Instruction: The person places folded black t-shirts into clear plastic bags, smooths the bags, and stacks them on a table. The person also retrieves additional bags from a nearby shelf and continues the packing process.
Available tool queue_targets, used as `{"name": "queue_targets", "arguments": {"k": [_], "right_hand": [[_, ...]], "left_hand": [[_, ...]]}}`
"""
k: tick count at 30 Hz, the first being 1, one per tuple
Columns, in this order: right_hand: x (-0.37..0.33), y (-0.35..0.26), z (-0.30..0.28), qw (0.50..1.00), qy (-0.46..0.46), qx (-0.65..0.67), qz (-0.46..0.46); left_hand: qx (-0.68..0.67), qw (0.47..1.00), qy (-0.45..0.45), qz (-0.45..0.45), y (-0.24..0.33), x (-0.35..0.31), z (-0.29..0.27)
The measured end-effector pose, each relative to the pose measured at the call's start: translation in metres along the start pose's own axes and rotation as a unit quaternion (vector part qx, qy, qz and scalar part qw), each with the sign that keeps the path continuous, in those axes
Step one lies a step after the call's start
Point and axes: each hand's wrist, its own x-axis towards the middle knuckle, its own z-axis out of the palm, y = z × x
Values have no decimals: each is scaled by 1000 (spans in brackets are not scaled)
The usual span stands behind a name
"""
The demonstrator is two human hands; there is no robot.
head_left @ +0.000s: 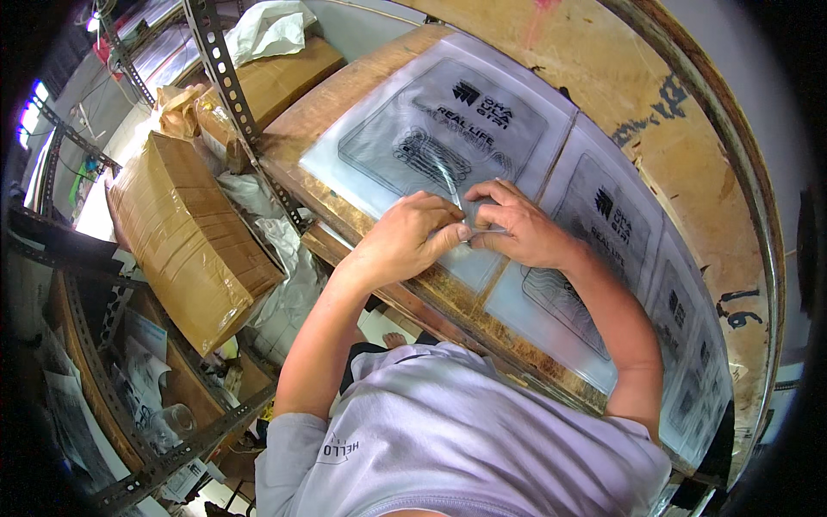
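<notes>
On the wooden tabletop in front of me lies a printed clear plastic bag with black lettering and line drawings, on top of what looks like a pile. My left hand is closed at its near edge, thumb and fingers pressed together. Close beside it, my right hand pinches the same edge with its fingers curled. A shiny fold of film rises between my fingertips. Just what each fingertip grips is partly hidden. To the right lies another pile of printed plastic bags, partly under my right forearm.
A wooden board with a metal rim borders the table's far side. Perforated metal posts stand at the left. Beyond them are a taped cardboard box, another carton and crumpled white plastic. Shelves with papers fill the lower left.
</notes>
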Motion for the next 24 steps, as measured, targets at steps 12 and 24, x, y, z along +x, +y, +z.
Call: {"name": "queue_targets", "arguments": {"k": [12,24], "right_hand": [[-2,-1,3,998,32,-47,-29],[-2,5,1,999,33,-1,-24]], "left_hand": [[44,998,23,32,-9,-1,7],[67,996,32,44,-10,-4,10]]}}
